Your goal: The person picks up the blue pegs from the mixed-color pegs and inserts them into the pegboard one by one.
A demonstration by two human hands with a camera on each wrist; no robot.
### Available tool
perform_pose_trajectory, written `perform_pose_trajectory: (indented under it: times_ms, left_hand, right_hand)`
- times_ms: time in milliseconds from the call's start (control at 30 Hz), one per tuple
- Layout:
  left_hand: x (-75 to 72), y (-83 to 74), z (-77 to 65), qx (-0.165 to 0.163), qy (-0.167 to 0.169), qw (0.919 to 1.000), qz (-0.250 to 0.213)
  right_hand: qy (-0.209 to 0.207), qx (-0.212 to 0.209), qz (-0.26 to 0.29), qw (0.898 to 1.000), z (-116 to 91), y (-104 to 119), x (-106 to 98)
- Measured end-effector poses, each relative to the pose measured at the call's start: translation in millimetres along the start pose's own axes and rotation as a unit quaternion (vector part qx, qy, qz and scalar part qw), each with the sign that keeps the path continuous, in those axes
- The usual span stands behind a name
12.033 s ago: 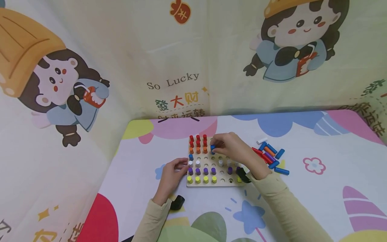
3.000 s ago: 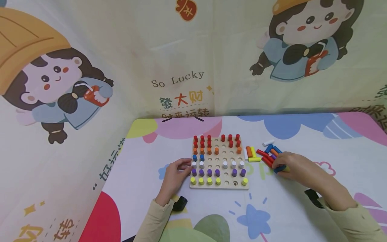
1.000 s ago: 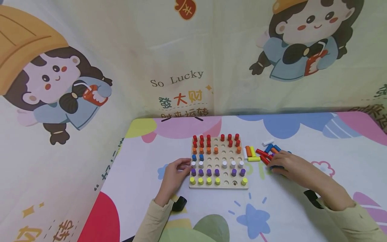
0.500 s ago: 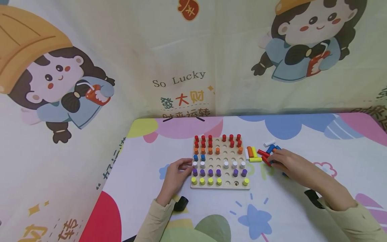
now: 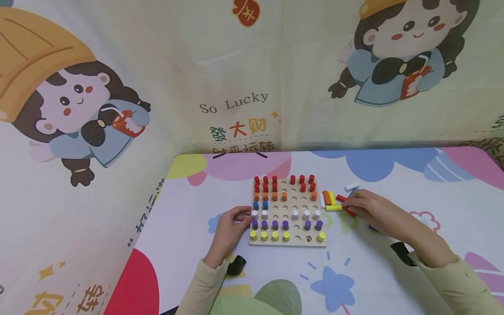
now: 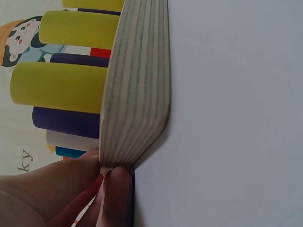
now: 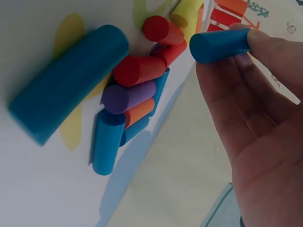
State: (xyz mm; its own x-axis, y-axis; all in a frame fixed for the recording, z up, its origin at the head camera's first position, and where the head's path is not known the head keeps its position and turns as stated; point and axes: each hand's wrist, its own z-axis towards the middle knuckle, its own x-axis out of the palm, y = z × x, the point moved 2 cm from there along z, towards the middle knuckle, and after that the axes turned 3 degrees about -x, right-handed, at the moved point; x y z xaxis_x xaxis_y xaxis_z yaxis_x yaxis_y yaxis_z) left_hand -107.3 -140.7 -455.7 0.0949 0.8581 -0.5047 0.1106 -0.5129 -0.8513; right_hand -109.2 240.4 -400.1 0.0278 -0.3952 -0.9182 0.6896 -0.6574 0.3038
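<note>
Pale cartoon-printed sheeting (image 5: pixel 307 113) hangs behind a table (image 5: pixel 185 199) whose cover is just as busy, so small coloured things do not all stand out. On it sits the wooden pegboard (image 5: pixel 287 244), part filled with upright pegs in rows, two blue pegs (image 5: pixel 265 205) at the left end of their row and bare holes to the right of them.

The left hand (image 5: pixel 228 227) pinches the board's left edge with thumb and fingers close together. If that hold loosened, a sideways push on a peg could skid the board.

The right hand (image 5: pixel 372 212) is up beside the loose pile, holding a blue peg (image 7: pixel 220 45) between thumb and fingertips. The thumb appears to bear near one end — a likely weak point, since the smooth round peg could swivel or drop if the far end caught something.

Red pegs (image 7: pixel 139 71), a purple peg (image 7: pixel 130 96) and an orange peg (image 7: pixel 139 112) lie crowded under the hand; a low knuckle could set them rolling. Over the board, the risk I see is crowding: white pegs (image 5: pixel 306 215) stand just in front of the blue row, easily bumped by a careless finger.
</note>
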Motion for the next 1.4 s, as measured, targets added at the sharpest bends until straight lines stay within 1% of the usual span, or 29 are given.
perform_pose_trajectory:
  times_ms: [200,500,767,1067,1200,1400]
  left_hand:
    - [1.5,0.2,-0.4,0.011,0.0,0.9999,-0.002]
    - [1.3,-0.4,1.3,0.024,-0.003,0.9997,-0.002]
    - [0.8,-0.6,1.2,0.015,-0.003,0.9999,-0.004]
    - [0.8,-1.4,0.7,0.001,0.0,1.0,-0.005]
    - [0.0,-1.4,0.4,0.003,0.0,1.0,-0.005]
    - [0.3,-0.2,1.2,0.004,0.0,1.0,-0.007]
  right_hand:
    - [-0.015,-0.011,0.013,1.0,6.1,0.4,-0.6]
    - [-0.011,-0.006,0.037,0.999,20.1,5.8,-2.5]
    - [-0.019,-0.006,0.061,0.998,30.6,10.1,-3.1]
    - [0.013,0.033,0.096,0.995,45.9,12.3,-5.0]
    - [0.017,0.035,0.105,0.994,52.6,13.0,-5.0]
    - [0.015,0.029,0.105,0.994,63.3,16.7,-5.3]
